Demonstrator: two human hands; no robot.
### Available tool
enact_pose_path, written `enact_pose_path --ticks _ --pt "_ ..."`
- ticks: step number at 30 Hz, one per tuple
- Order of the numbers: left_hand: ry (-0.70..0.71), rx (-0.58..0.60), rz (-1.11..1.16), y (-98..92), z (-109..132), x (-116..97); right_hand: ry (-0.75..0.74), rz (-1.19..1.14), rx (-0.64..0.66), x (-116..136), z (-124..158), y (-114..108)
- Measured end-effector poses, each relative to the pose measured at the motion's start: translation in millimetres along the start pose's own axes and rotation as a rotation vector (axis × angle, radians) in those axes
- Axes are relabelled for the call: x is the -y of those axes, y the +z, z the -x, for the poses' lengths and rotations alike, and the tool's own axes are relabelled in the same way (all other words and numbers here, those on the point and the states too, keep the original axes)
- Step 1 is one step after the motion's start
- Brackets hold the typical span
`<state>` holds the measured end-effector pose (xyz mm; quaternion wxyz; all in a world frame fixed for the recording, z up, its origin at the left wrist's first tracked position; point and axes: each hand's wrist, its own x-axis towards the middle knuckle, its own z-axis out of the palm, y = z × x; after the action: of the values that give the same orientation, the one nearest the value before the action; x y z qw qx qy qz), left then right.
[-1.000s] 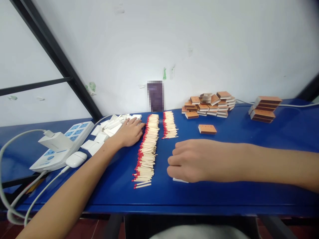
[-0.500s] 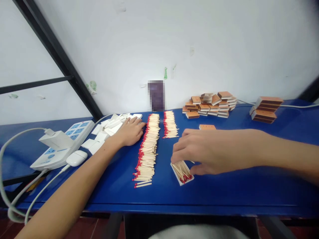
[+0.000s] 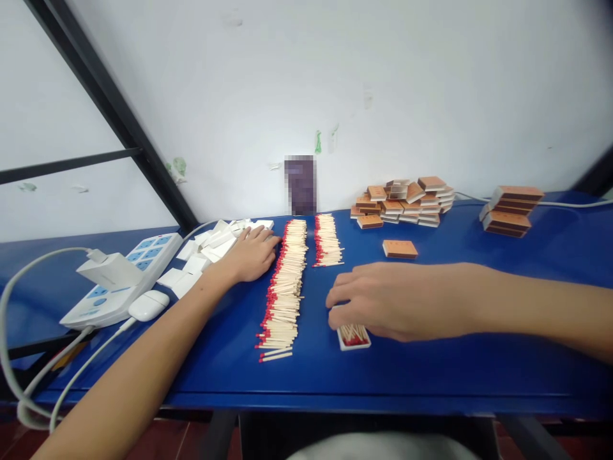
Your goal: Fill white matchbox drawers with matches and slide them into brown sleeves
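Observation:
My left hand (image 3: 253,253) lies flat on the table, fingers stretched out, at the right edge of a heap of white matchbox trays (image 3: 196,263). Beside its fingertips runs a long row of red-tipped matches (image 3: 282,300). My right hand (image 3: 378,300) curls over a white matchbox tray (image 3: 355,340) filled with matches, their red heads towards me. The hand covers the tray's far part, and the thumb is hidden. A shorter row of matches (image 3: 327,241) lies beyond. Behind the right hand rests a single orange matchbox sleeve (image 3: 400,249).
Several orange matchbox sleeves (image 3: 407,203) are piled by the wall, with a smaller stack (image 3: 512,211) to the right. On the left stand a white power strip (image 3: 122,278) with a plugged-in charger (image 3: 111,271), a white earphone case (image 3: 149,306) and cables. A blurred purple object (image 3: 301,185) leans on the wall.
The tray under my right hand has turned straighter, and the hand has dropped slightly towards me, covering more of it. The orange sleeve behind now shows fully. My left hand stays put.

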<state>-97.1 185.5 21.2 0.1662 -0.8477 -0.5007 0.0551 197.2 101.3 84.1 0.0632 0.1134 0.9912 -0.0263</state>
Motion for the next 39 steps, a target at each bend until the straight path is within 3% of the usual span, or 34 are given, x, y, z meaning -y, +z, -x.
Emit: enact_pose_path --ticks 3,9,16,21,26,32,35,39 --pt "0.002 -0.003 0.008 0.1 0.0 0.2 0.087 0.204 0.026 2.1 -1.3 -0.5" --pt "0.004 -0.019 0.009 1.7 0.0 1.2 0.288 0.333 0.022 2.1 -8.4 -0.1" --pt "0.005 -0.009 -0.012 0.4 0.0 0.1 0.328 0.530 -0.174 13.3 -11.1 0.3" --pt "0.003 -0.009 -0.018 0.8 0.1 0.3 0.421 0.428 -0.148 14.0 -12.4 -2.2" --pt "0.010 -0.013 -0.015 2.7 0.0 1.8 0.527 0.272 -0.029 4.0 -13.9 -10.0" --pt "0.007 -0.019 0.008 2.6 -0.2 1.8 0.454 0.043 0.091 -1.6 -7.9 -8.4" --pt "0.003 -0.024 0.019 3.2 -0.1 2.0 0.446 0.009 0.084 -13.6 1.3 -15.8" --pt "-0.005 -0.024 0.022 3.4 0.0 1.6 0.475 -0.047 -0.046 -32.3 14.4 -32.9"
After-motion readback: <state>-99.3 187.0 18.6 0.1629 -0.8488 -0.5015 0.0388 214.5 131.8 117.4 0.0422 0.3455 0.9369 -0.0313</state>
